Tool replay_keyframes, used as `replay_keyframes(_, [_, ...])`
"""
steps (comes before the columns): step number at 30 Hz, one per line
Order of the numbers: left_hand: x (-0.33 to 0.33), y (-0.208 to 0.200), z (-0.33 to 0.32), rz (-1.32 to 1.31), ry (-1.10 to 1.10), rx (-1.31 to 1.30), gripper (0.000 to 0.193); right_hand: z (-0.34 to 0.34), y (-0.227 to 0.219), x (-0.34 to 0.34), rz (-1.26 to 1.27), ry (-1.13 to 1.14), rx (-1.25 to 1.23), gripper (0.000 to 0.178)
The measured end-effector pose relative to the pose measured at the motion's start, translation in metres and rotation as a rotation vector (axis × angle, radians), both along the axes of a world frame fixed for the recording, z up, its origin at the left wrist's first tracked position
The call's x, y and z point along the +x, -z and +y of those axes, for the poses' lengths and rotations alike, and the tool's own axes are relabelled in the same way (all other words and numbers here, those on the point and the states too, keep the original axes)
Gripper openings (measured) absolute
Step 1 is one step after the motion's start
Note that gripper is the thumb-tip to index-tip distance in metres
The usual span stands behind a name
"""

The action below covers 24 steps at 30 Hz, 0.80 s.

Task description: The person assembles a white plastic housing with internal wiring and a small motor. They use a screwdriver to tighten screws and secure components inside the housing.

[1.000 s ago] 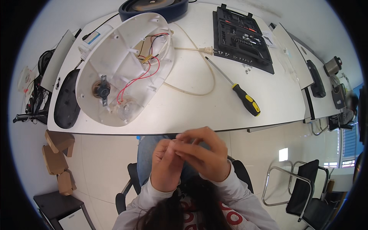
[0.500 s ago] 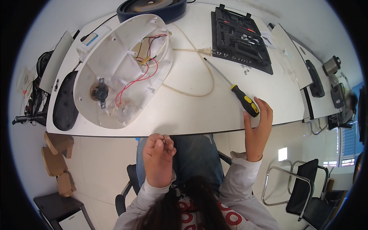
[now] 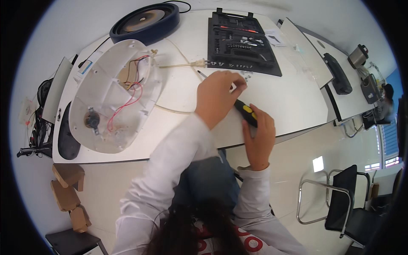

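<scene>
My left hand (image 3: 219, 95) reaches across the table above the screwdriver, its fingertips pinched together beside a few small metal screws (image 3: 249, 77). What sits in the pinch, if anything, is too small to make out. A black and yellow screwdriver (image 3: 244, 111) lies on the table, its shaft mostly covered by my left hand. My right hand (image 3: 261, 138) holds the handle's end between thumb and fingers. To the left stands a white plastic appliance housing (image 3: 100, 72), open side up, with red and black wires (image 3: 127, 102) and a dark knob-like part (image 3: 92, 120) inside.
A black tool case (image 3: 242, 53) lies open at the back, screws along its front edge. A pale power cord with plug (image 3: 199, 63) runs from the housing. Behind it is a round dark-blue base (image 3: 144, 23). A black oblong piece (image 3: 68, 138) lies at the left edge.
My left hand has moved from the table's front edge, forward and right, over the screwdriver. My right hand stays by the handle and its fingers are closer around it. The view has shifted.
</scene>
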<state>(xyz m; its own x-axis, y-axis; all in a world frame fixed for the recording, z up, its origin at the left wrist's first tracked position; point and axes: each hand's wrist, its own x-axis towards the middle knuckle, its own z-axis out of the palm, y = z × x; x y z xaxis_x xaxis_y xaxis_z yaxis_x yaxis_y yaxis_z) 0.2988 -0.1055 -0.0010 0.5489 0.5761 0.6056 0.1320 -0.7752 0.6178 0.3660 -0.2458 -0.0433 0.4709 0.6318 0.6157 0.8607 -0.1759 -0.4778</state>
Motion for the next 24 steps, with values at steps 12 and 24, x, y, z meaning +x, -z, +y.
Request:
replay_keyframes(12, [0.07, 0.022, 0.035, 0.469, -0.195, 0.137, 0.011, 0.001, 0.011, 0.0, 0.033, 0.129, -0.003, 0.036])
replay_keyframes(24, [0.019, 0.0, 0.075, 0.434, -0.489, 0.135, 0.014, 0.001, 0.011, 0.002, 0.053, 0.133, 0.012, 0.037])
